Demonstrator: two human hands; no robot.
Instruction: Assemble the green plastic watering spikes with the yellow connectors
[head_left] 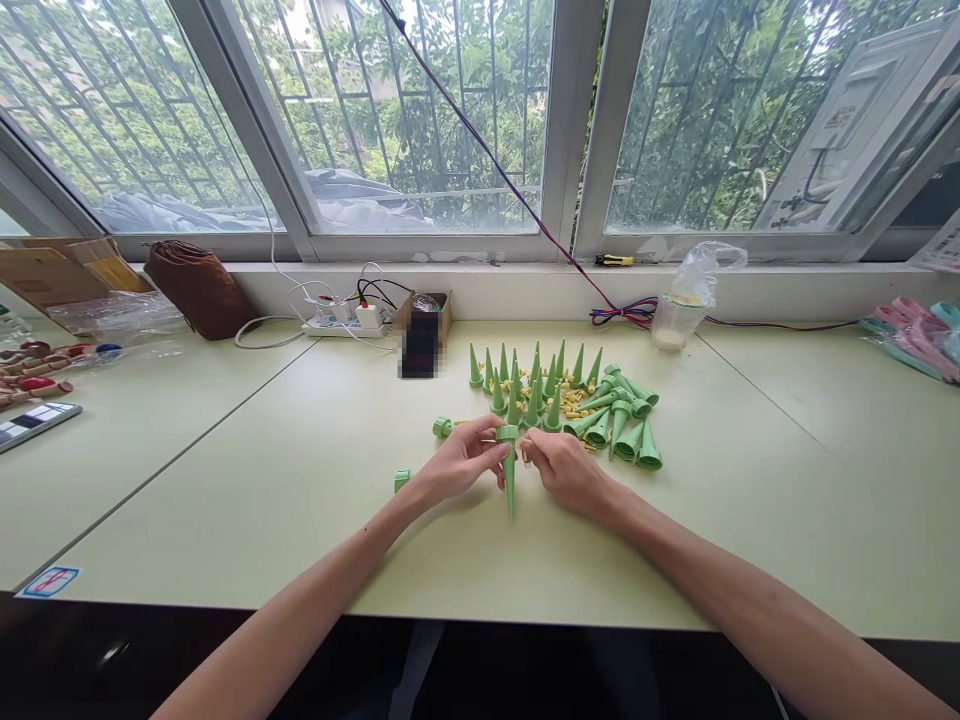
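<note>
My left hand (466, 458) is closed around a green plastic spike (510, 478), its capped end up and its point down toward me. Close beside it, my right hand (564, 466) has its fingers pinched together; a small bit shows at the fingertips, too little to name. Behind the hands, several green spikes (553, 408) stand point up on the table. More green cones (649, 448) lie in a pile to the right, some with their hollow ends facing me. Small yellow pieces (574, 402) are scattered among them. A green cap (402, 480) lies left of my left wrist.
The pale green table (247, 510) runs to a windowsill. A power strip (341, 325), a small box (448, 318) and a plastic cup with a bag (670, 322) stand along the back. A brown bundle (199, 288) is at left, pink and teal items (916, 335) at far right.
</note>
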